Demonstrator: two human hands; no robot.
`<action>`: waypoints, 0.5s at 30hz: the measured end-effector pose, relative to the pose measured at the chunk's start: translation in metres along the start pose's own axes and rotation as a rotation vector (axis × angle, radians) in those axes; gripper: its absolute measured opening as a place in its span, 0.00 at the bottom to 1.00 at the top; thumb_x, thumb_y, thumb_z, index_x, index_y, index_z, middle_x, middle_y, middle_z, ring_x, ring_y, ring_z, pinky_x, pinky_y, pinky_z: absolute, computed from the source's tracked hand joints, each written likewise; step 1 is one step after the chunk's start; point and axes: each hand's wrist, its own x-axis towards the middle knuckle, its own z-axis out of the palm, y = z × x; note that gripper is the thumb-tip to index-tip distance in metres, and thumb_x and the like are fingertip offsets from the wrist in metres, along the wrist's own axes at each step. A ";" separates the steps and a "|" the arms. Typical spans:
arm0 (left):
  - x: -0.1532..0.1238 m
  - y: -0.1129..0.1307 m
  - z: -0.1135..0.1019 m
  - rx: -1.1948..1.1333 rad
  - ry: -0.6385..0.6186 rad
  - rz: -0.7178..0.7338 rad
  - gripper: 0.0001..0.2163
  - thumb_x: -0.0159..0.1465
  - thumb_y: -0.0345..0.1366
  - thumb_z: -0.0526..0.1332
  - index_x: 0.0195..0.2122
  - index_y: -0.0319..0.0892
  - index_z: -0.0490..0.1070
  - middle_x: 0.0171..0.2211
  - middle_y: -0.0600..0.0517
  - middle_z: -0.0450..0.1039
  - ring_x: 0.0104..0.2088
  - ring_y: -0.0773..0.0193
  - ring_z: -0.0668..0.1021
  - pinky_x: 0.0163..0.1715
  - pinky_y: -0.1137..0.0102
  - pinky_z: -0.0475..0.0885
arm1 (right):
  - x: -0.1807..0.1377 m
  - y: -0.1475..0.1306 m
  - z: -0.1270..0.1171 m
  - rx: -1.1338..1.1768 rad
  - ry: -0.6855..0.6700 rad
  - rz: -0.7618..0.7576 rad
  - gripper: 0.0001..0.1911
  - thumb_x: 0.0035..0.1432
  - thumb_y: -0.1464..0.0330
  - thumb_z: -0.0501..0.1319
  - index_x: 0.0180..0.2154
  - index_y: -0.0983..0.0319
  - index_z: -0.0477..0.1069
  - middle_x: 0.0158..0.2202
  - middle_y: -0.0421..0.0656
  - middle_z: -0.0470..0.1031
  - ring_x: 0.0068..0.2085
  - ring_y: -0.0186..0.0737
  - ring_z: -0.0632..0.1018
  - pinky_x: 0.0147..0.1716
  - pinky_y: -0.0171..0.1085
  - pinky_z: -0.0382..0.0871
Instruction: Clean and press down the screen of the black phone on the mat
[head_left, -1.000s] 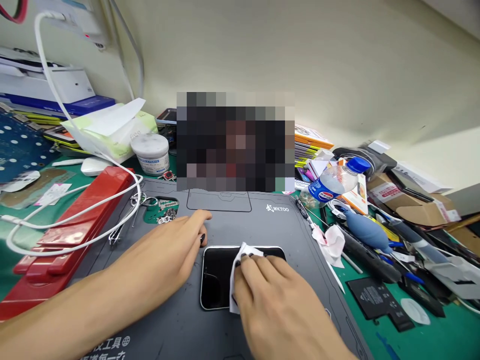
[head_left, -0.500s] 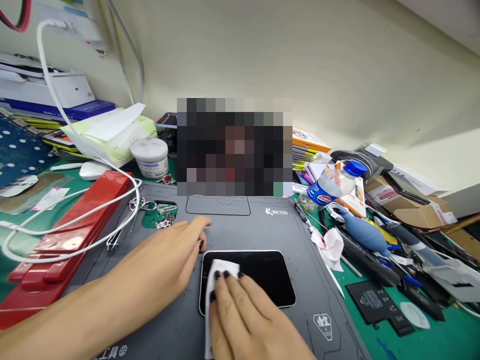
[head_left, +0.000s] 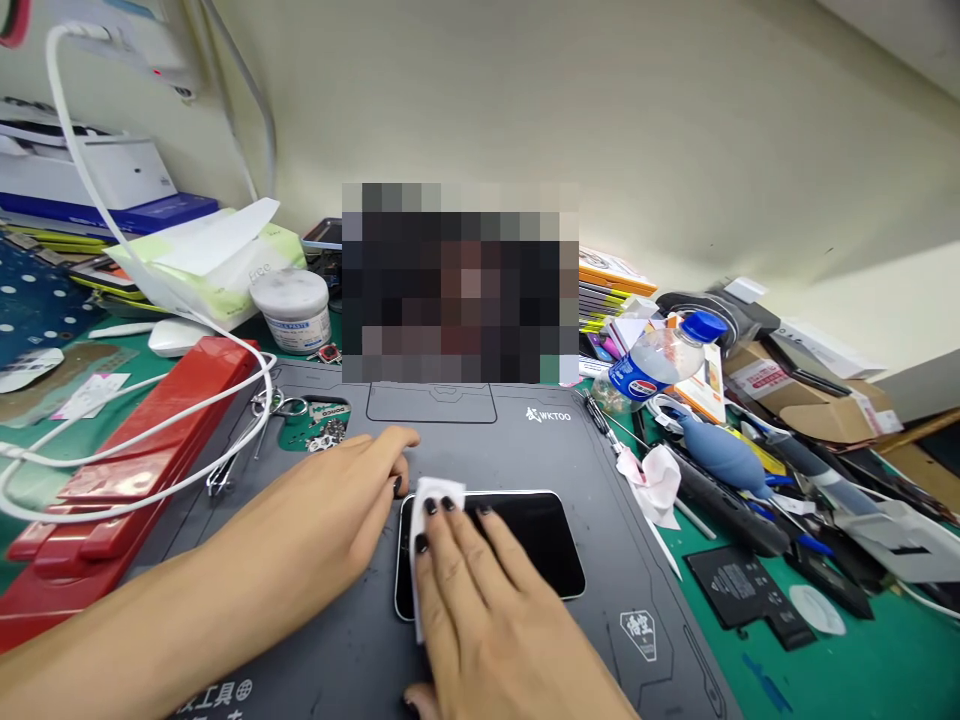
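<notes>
A smartphone [head_left: 536, 540] lies face up on the grey work mat [head_left: 517, 460], its black screen framed by a pale edge. My right hand [head_left: 487, 600] presses a white wipe [head_left: 435, 488] flat onto the left part of that screen, fingers laid along it and the thumb low at the side. Just off the phone's upper left corner rests my left hand [head_left: 367, 480], its index finger reaching forward and the others curled. It appears to hold nothing; whether a fingertip touches the phone's edge I cannot tell.
On the left are a red tool [head_left: 150, 450], a white cable [head_left: 259, 400] and scissors [head_left: 289, 402]. A paste tub [head_left: 291, 312] stands behind. To the right sit a bottle [head_left: 660, 360], a blue air blower [head_left: 724, 458], crumpled tissue [head_left: 652, 485] and a phone battery [head_left: 750, 592].
My right hand and the wipe have slid toward the far edge of the screen, and my right thumb now shows. The left hand keeps its place; the whole view has shifted slightly.
</notes>
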 end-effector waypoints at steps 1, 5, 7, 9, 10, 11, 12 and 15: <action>0.000 0.000 0.000 0.005 0.014 0.004 0.20 0.74 0.37 0.39 0.54 0.44 0.70 0.49 0.38 0.85 0.50 0.43 0.89 0.37 0.54 0.82 | 0.002 0.000 -0.003 -0.004 -0.013 0.057 0.42 0.82 0.47 0.55 0.67 0.82 0.76 0.66 0.74 0.77 0.66 0.72 0.83 0.65 0.60 0.81; -0.001 -0.001 0.000 0.012 0.044 0.030 0.20 0.75 0.36 0.40 0.53 0.43 0.71 0.47 0.38 0.86 0.48 0.44 0.89 0.35 0.56 0.81 | 0.001 0.000 -0.006 -0.003 0.004 0.087 0.34 0.85 0.56 0.50 0.67 0.78 0.78 0.65 0.71 0.80 0.66 0.69 0.84 0.66 0.61 0.80; 0.000 -0.002 0.000 0.013 0.052 0.034 0.20 0.74 0.35 0.40 0.53 0.43 0.71 0.46 0.39 0.86 0.46 0.45 0.90 0.35 0.56 0.81 | 0.005 0.001 -0.008 0.066 -0.019 -0.031 0.26 0.84 0.67 0.50 0.71 0.69 0.77 0.67 0.59 0.81 0.67 0.59 0.84 0.68 0.56 0.79; 0.000 -0.003 0.001 0.014 0.058 0.030 0.20 0.75 0.35 0.40 0.53 0.44 0.71 0.47 0.39 0.86 0.45 0.46 0.90 0.36 0.57 0.81 | 0.011 0.004 -0.011 0.088 -0.068 -0.019 0.29 0.83 0.63 0.51 0.72 0.73 0.74 0.69 0.63 0.79 0.68 0.63 0.83 0.67 0.58 0.80; 0.000 -0.003 0.001 0.013 0.062 0.030 0.19 0.74 0.35 0.41 0.52 0.44 0.71 0.47 0.39 0.86 0.46 0.46 0.90 0.36 0.57 0.81 | 0.014 0.005 -0.013 0.077 -0.084 0.018 0.33 0.83 0.59 0.52 0.72 0.78 0.73 0.69 0.67 0.77 0.68 0.68 0.82 0.67 0.61 0.79; 0.000 -0.003 0.001 0.011 0.064 0.033 0.18 0.74 0.34 0.41 0.52 0.44 0.71 0.47 0.39 0.86 0.46 0.46 0.90 0.37 0.57 0.81 | 0.015 0.007 -0.015 0.064 -0.097 0.042 0.35 0.82 0.57 0.53 0.71 0.81 0.72 0.69 0.70 0.76 0.69 0.70 0.81 0.67 0.62 0.79; 0.000 -0.004 0.001 0.006 0.063 0.039 0.18 0.74 0.34 0.41 0.51 0.45 0.71 0.48 0.40 0.87 0.47 0.47 0.89 0.38 0.57 0.82 | 0.016 0.008 -0.016 0.057 -0.101 0.046 0.34 0.82 0.58 0.53 0.71 0.81 0.73 0.70 0.70 0.75 0.70 0.70 0.80 0.68 0.61 0.78; -0.001 -0.004 0.001 -0.004 0.071 0.049 0.18 0.73 0.33 0.42 0.50 0.45 0.70 0.46 0.41 0.87 0.45 0.49 0.89 0.38 0.58 0.82 | 0.014 0.010 -0.017 0.083 -0.096 -0.009 0.28 0.81 0.67 0.53 0.72 0.74 0.74 0.73 0.62 0.73 0.73 0.63 0.77 0.72 0.55 0.75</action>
